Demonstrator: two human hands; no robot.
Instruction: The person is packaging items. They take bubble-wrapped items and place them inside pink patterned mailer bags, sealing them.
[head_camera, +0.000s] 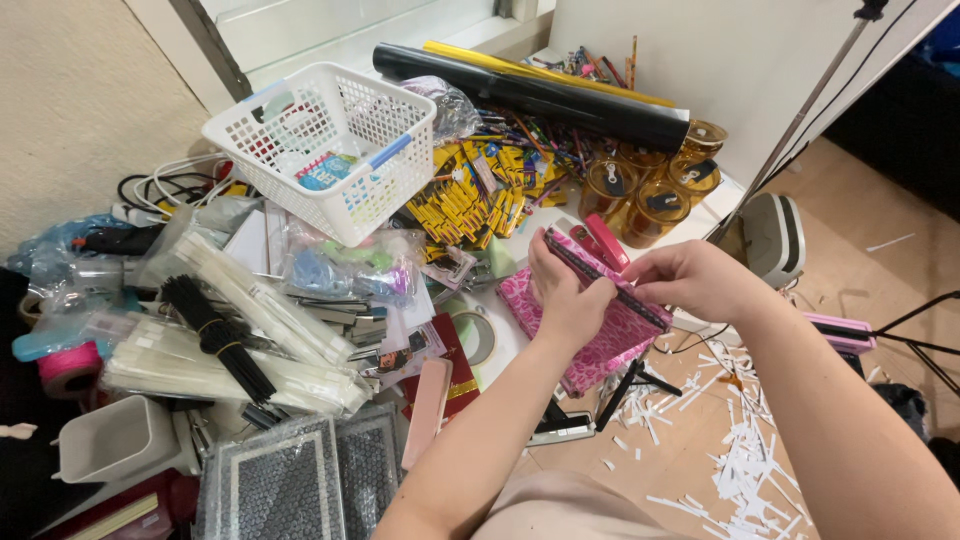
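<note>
White basket sits far left over the bundles of cable ties. Your left hand grips the pink patterned pouch at centre, fingers clenched on its dark zip edge. Your right hand pinches that edge further right, amber jars beyond.

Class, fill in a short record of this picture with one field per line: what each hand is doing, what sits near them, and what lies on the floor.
Left hand: the left hand grips the pink pouch from the near side.
Right hand: the right hand pinches the pouch's dark zip edge.
Behind the hands: amber jars, a black roll, yellow pencils.
To the left: a white basket, bundles of cable ties.
Floor: white paper scraps.
</note>
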